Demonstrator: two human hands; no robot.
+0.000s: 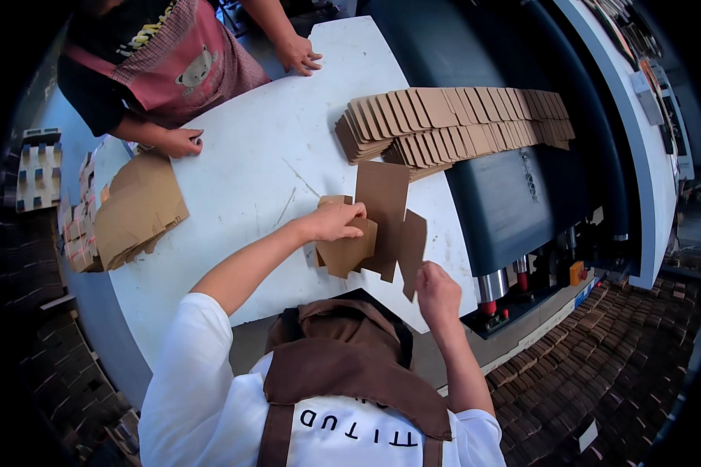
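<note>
My left hand (pixel 336 221) is closed over the top of a folded brown cardboard piece (pixel 349 254), thumb and fingers gripping its edge. Close beside it stands a tall brown cardboard panel (pixel 382 204), with a narrower flap (pixel 412 253) angled off to its right. My right hand (pixel 438 293) is pinched at the lower right edge of that flap. Whether these parts form one carton blank, I cannot tell. Just beyond my hands, overlapping rows of folded cardboard pieces (pixel 444 117) fan out from the white table (pixel 257 194) onto a dark conveyor belt (pixel 498 206).
Across the table a co-worker in a pink apron (pixel 199 66) rests one hand (pixel 297 56) on the far edge and another (pixel 181 143) nearer. A cardboard stack (pixel 142 204) sits at the left edge. Metal rollers (pixel 491 286) are below the belt; many brown bundles (pixel 600 350) fill the lower right.
</note>
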